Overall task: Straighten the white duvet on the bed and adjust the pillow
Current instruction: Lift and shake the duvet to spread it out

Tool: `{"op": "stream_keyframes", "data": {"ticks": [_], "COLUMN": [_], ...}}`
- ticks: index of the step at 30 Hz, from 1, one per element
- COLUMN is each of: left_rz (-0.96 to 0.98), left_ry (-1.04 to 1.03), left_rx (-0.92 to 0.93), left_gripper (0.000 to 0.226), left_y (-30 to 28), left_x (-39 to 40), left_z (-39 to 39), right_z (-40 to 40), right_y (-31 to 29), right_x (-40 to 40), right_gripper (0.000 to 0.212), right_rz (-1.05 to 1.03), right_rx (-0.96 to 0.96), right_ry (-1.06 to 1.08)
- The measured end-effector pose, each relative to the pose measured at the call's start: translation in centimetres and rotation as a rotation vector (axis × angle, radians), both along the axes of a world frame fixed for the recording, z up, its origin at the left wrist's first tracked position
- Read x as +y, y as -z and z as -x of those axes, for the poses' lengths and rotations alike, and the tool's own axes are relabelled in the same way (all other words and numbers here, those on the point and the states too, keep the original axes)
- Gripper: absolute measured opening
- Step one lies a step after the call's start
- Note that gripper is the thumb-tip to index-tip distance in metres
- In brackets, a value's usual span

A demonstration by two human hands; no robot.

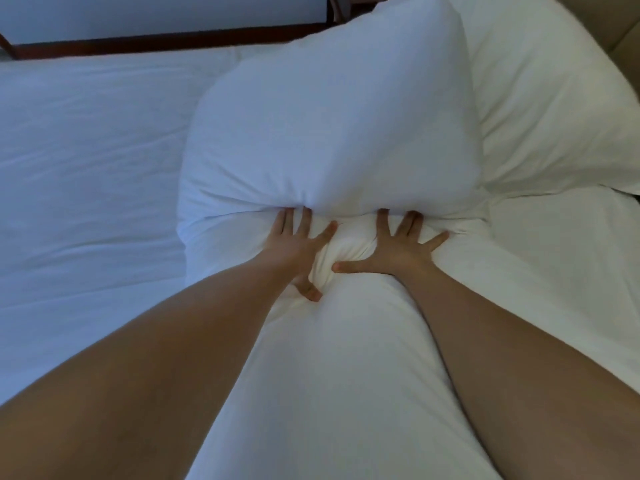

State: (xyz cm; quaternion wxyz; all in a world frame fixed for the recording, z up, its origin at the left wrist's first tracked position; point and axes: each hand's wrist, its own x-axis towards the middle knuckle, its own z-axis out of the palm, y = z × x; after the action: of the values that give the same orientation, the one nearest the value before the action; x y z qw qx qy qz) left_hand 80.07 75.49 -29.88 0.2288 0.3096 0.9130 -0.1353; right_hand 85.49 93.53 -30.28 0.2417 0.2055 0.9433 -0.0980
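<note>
1. Pillow [329, 126]: white, plump, soft cotton, creased along its near edge; lies on the white duvet [69, 168].
2. Left hand [294, 247] and right hand [398, 254]: fingers splayed straight, pressing the pillow's near edge, gripping nothing.

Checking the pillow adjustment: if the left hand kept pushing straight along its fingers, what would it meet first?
The left hand points at the pillow; its fingers already seem to touch the pillow's bulging near edge.
</note>
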Motion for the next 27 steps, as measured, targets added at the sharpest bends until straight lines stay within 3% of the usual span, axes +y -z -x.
{"op": "stream_keyframes", "data": {"ticks": [6,9,11,12,15,17,19,24,27], "left_rz": [-0.090,-0.246,-0.351,-0.403,-0.492,-0.445,-0.370,-0.262,-0.173], "left_ry": [-0.018,-0.045,-0.079,-0.117,-0.305,-0.392,-0.397,-0.450,-0.450], "left_rx": [0.079,0.093,0.217,0.303,0.424,0.287,0.127,-0.057,-0.101], "left_gripper": [0.142,0.119,0.098,0.089,0.074,0.072,0.080,0.105,0.111], "left_y": [-1.7,-4.0,-6.4,-7.8,-11.4,-12.3,-11.6,-6.8,-4.8], "left_x": [-1.8,-4.0,-5.4,-6.1,-7.9,-8.6,-8.1,-3.6,-1.7], "left_z": [-2.0,-2.9,-2.6,-1.9,1.7,4.2,5.9,8.5,10.3], "right_z": [-2.5,-3.5,-2.1,-0.7,3.9,5.8,6.5,9.1,11.6], "right_y": [-2.0,-4.4,-6.9,-8.6,-13.6,-14.8,-14.1,-9.8,-6.9], "right_x": [-2.4,-3.8,-4.4,-4.5,-3.9,-2.9,-1.7,1.2,2.7], "right_gripper": [0.148,0.120,0.097,0.094,0.101,0.115,0.130,0.156,0.158], "right_rz": [-0.056,-0.092,-0.254,-0.308,-0.282,-0.230,-0.179,-0.031,0.042], "right_rx": [0.226,0.604,0.820,0.840,0.571,0.299,0.147,-0.005,-0.043], "right_ry": [-0.003,-0.222,-0.419,-0.448,-0.291,-0.184,-0.155,-0.102,-0.097]}}
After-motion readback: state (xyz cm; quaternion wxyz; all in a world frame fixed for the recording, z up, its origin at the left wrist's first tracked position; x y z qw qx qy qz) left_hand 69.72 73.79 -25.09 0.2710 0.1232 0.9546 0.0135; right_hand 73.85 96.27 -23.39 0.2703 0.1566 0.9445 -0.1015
